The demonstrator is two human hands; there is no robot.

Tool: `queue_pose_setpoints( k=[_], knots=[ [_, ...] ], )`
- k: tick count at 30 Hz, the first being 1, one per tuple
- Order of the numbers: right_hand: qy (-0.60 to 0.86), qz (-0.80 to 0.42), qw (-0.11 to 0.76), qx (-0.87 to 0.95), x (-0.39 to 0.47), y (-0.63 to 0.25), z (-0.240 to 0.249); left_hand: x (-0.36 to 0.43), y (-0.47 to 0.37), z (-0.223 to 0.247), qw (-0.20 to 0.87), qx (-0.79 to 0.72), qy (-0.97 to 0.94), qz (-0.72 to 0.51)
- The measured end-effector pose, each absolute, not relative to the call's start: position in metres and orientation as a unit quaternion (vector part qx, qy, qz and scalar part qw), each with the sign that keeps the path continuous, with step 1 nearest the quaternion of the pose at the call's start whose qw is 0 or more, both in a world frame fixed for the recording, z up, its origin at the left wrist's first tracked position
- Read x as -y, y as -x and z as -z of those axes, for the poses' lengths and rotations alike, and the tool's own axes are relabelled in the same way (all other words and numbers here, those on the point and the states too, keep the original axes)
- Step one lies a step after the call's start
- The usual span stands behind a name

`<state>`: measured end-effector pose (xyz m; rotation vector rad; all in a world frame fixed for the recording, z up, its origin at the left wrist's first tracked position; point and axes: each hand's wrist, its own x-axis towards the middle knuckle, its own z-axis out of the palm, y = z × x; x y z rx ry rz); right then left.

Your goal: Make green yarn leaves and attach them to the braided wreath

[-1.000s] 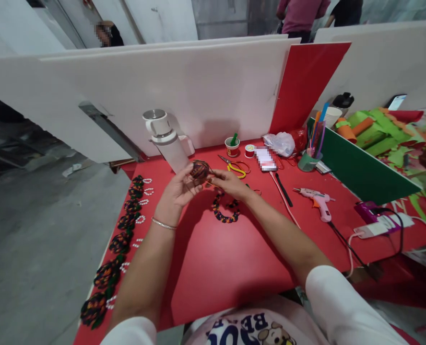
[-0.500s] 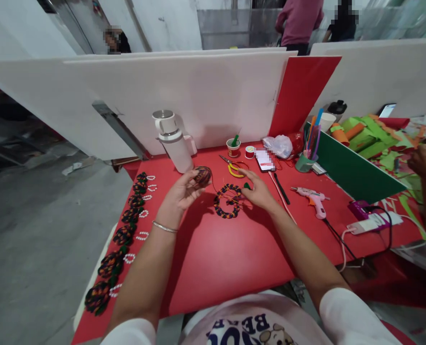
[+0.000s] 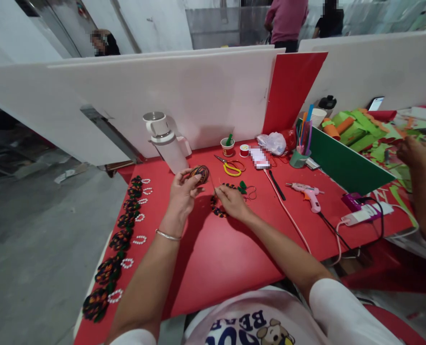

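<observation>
My left hand [image 3: 184,192] is closed on a dark multicoloured yarn ball [image 3: 199,174] above the red table. A strand runs from the ball to my right hand [image 3: 232,202], whose fingers are pinched on it. Under and beside my right hand lies a dark ring with orange spots [image 3: 218,210], partly hidden by the hand. A small green piece [image 3: 242,187] and a loop of thin thread lie just right of the ring. Yellow-handled scissors [image 3: 230,168] rest open behind my right hand.
Dark yarn bundles [image 3: 120,239] and white bead rings [image 3: 127,263] line the left edge. Behind are a white flask [image 3: 170,152], paper cup [image 3: 228,147] and phone [image 3: 259,157]. A pink glue gun [image 3: 309,195] and power strip [image 3: 367,213] lie right, near another person's hand [image 3: 416,152].
My right hand has moved left over the ring and closed on the strand. My left hand has closed more around the yarn ball. The view has shifted slightly.
</observation>
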<state>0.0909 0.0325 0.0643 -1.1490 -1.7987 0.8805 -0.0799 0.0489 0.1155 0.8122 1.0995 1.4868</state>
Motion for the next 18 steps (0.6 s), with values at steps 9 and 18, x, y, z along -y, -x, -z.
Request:
queue_pose_setpoints(
  k=[9, 18],
  knots=[
    [0.313, -0.417, 0.346, 0.780, -0.044, -0.129, -0.132, -0.025, 0.067, -0.079, 0.462, -0.417, -0.693, -0.365],
    [0.447, -0.355, 0.284, 0.770, -0.044, -0.136, -0.073, -0.030, 0.064, -0.082, 0.491, -0.363, -0.535, -0.584]
  ],
)
